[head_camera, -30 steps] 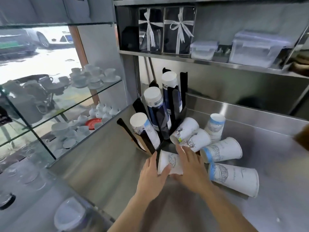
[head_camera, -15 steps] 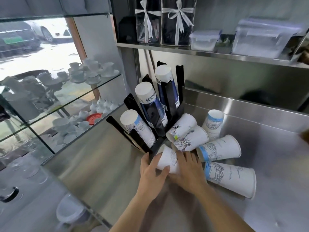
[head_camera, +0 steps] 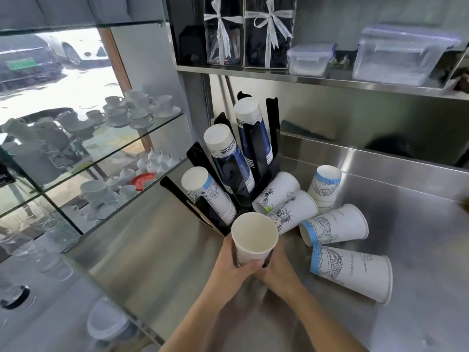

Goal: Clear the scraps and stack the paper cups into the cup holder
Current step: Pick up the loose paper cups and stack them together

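Note:
A white paper cup (head_camera: 254, 237) stands upright with its mouth toward me, in front of the black cup holder (head_camera: 229, 168). My left hand (head_camera: 232, 262) wraps its left side and my right hand (head_camera: 278, 265) grips its right side. The holder's slanted slots carry three stacks of cups (head_camera: 228, 158). Several printed paper cups lie on their sides on the steel counter to the right: two with statue drawings (head_camera: 291, 209), two with blue bands (head_camera: 335, 228), the largest (head_camera: 351, 271) nearest me. One blue-banded cup (head_camera: 326, 186) stands upside down behind them.
The steel counter (head_camera: 418, 224) runs right. A glass cabinet (head_camera: 101, 148) with white teacups borders the left edge. The steel shelf (head_camera: 330, 80) above holds ribboned boxes and clear plastic containers. A white lidded bowl (head_camera: 106, 323) sits below left.
The cup lay on its side between my hands; both hands have now raised and turned it upright, mouth facing me. The view has shifted slightly closer.

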Demonstrator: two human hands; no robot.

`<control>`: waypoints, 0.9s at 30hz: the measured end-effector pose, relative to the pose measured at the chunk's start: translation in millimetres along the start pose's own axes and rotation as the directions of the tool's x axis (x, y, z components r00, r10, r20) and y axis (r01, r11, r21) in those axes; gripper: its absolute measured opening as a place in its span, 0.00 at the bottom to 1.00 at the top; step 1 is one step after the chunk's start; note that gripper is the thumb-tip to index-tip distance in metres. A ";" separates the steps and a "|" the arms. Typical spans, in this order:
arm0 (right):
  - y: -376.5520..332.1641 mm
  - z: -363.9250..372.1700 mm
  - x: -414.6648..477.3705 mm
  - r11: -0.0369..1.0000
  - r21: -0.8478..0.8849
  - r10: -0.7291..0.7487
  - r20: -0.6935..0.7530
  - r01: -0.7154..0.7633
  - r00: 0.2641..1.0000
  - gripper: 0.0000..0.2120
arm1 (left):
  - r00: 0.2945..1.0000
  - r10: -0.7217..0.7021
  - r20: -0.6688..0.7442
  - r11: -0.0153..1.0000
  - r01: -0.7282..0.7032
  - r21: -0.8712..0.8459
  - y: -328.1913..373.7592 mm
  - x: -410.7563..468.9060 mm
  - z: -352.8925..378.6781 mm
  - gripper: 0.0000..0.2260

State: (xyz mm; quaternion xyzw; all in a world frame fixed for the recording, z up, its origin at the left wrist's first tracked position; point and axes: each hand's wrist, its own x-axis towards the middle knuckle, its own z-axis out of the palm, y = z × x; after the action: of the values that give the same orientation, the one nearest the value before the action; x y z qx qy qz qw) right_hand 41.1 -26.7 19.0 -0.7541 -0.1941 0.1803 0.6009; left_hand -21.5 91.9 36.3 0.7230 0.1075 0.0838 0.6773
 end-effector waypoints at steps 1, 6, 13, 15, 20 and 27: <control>0.8 0.0 0.6 1.000 -0.011 0.009 0.001 -0.009 1.000 0.41 | 1.000 -0.004 0.001 1.000 0.004 -0.011 0.5 0.0 0.4 0.27; -2.7 0.3 2.2 1.000 0.019 -0.001 0.020 0.000 1.000 0.43 | 1.000 0.003 -0.024 1.000 -0.002 0.028 1.8 -2.3 -1.9 0.33; -13.3 -15.7 -7.0 0.997 -0.067 -0.051 -0.005 0.050 0.999 0.49 | 0.891 0.377 -0.252 0.887 -0.269 0.376 29.0 -18.2 -1.6 0.30; -16.6 -22.1 -9.6 0.990 -0.117 -0.087 -0.051 0.081 0.995 0.52 | 0.805 0.553 -0.214 0.769 -0.394 0.503 40.5 -18.1 6.3 0.29; -20.3 -47.8 -20.8 0.951 -0.253 -0.218 -0.142 0.177 0.965 0.44 | 0.754 0.655 0.040 0.625 -0.572 0.532 58.5 -10.0 46.3 0.26; -6.4 -110.8 -53.2 0.851 -0.524 -0.287 -0.418 0.029 0.862 0.36 | 0.857 0.499 0.128 0.742 -0.498 0.449 40.0 6.2 111.5 0.23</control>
State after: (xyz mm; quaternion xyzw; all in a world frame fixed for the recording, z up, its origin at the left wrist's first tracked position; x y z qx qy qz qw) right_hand 50.9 -145.2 50.9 -0.8850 -0.1419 -0.1212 0.4266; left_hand 15.9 -16.0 68.3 0.8662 -0.0724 0.2336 0.4358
